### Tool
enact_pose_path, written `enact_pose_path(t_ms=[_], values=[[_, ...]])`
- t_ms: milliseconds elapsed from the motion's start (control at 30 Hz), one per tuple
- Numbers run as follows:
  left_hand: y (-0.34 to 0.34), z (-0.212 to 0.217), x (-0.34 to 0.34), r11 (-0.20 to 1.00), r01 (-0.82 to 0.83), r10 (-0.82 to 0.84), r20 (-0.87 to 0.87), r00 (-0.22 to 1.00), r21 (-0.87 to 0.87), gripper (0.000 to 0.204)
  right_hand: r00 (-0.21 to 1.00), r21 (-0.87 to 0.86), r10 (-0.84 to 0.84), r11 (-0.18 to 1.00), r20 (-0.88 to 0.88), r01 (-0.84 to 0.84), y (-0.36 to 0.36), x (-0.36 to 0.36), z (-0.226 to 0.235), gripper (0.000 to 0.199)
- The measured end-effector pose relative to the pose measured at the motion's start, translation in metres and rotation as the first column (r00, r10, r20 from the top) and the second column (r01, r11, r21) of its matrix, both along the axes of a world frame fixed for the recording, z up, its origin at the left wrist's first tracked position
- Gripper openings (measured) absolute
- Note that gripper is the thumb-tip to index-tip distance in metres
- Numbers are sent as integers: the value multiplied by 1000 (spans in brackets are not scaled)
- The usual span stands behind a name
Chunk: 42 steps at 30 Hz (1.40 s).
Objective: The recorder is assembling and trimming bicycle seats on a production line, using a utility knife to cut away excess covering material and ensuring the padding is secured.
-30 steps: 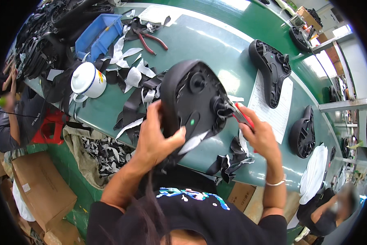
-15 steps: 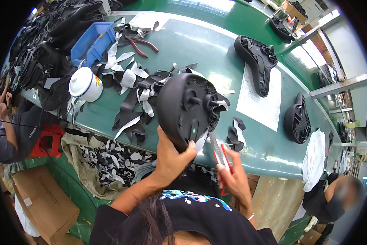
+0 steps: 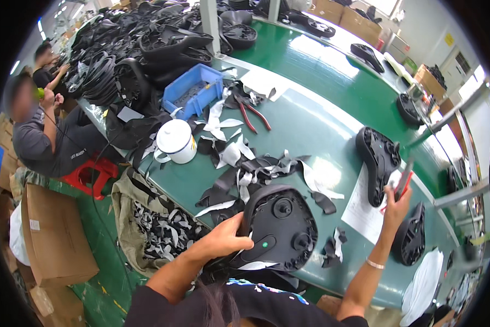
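My left hand (image 3: 221, 240) is closed on the left rim of a black bicycle saddle (image 3: 282, 231), its underside turned up, at the table's near edge. Two round mounts and a small green dot show on that underside. A white strip (image 3: 256, 266) lies along its near edge, by my left thumb. My right hand (image 3: 396, 206) is closed on a utility knife (image 3: 404, 182) with a red handle, raised well to the right of the saddle. The knife's blade end is blurred. Another saddle (image 3: 377, 163) lies just behind it on a paper sheet (image 3: 359, 212).
Black and white offcuts (image 3: 245, 174), red-handled pliers (image 3: 254, 117), a lidded white mug (image 3: 176, 143) and a blue bin (image 3: 193, 90) lie on the green table. A third saddle (image 3: 410, 234) sits right. A sack of scraps (image 3: 160, 229) stands below; a co-worker (image 3: 38, 131) sits left.
My right hand has lifted the knife away from the saddle, up and to the right. The saddle has tilted, so its underside faces up more. The view has swung, showing more of the far left.
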State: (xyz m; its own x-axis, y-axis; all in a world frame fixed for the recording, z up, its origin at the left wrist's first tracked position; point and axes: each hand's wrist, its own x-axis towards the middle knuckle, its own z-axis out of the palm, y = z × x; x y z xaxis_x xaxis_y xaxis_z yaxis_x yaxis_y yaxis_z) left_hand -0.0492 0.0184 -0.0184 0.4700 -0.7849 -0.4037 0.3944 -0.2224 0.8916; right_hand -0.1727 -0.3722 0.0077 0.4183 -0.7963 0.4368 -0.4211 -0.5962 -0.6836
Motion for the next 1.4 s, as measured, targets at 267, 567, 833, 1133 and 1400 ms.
enact_pose_path(t_ms=[267, 567, 833, 1133, 1400], values=[[-59, 27, 117, 879, -374, 462, 722, 515, -296, 74, 990, 215, 109, 968, 90, -126, 43, -57, -50, 33], [-83, -39, 12, 996, -83, -15, 959, 284, 41, 93, 875, 391, 480, 820, -69, -419, 140, 16, -70, 47], [103, 5, 39, 950, 119, -283, 633, 720, 289, 46, 313, 637, 933, 134, 177, -759, 257, 66, -28, 44], [8, 5, 78, 818, -425, 556, 343, 758, -387, 44, 395, 424, 776, 182, 492, -887, 271, 194, -12, 41], [-69, 16, 150, 902, -329, 424, 419, 803, -281, 45, 702, -174, 517, 731, -490, -660, 168, 317, -74, 26]])
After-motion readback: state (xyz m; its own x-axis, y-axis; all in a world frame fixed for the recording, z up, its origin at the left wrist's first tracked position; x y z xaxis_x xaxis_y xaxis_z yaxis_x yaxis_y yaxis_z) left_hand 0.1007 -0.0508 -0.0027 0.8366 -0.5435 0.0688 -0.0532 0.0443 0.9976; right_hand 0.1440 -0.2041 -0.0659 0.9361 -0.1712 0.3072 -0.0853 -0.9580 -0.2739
